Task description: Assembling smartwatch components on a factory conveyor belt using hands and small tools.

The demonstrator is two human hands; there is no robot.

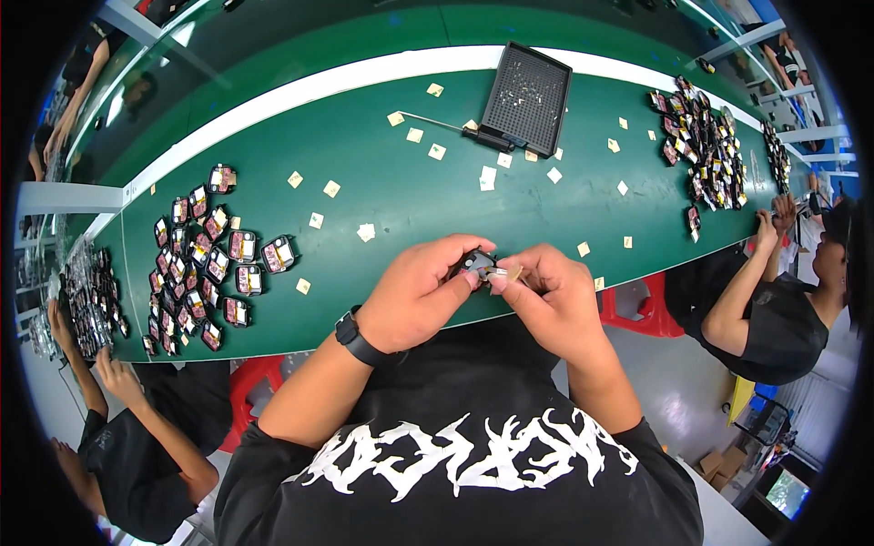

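Note:
Close to the table's near edge, my left hand [421, 293] is closed around a small black casing [475, 262] with a grey face. My right hand [557, 298] meets it from the other side, its thumb and fingers pinching a small tan square piece [513, 273]. A short pale strip lies between the casing and the right fingertips; whether it is joined to the casing I cannot tell. Small cream paper squares [366, 232] are scattered over the green table [410, 196] beyond both hands.
Many black units with pinkish faces [217, 264] lie at the left, and a denser heap [710, 150] at the right. Beyond my hands are a black tray [526, 96] with tiny bits and a screwdriver [437, 122]. Co-workers [765, 318] sit on either side.

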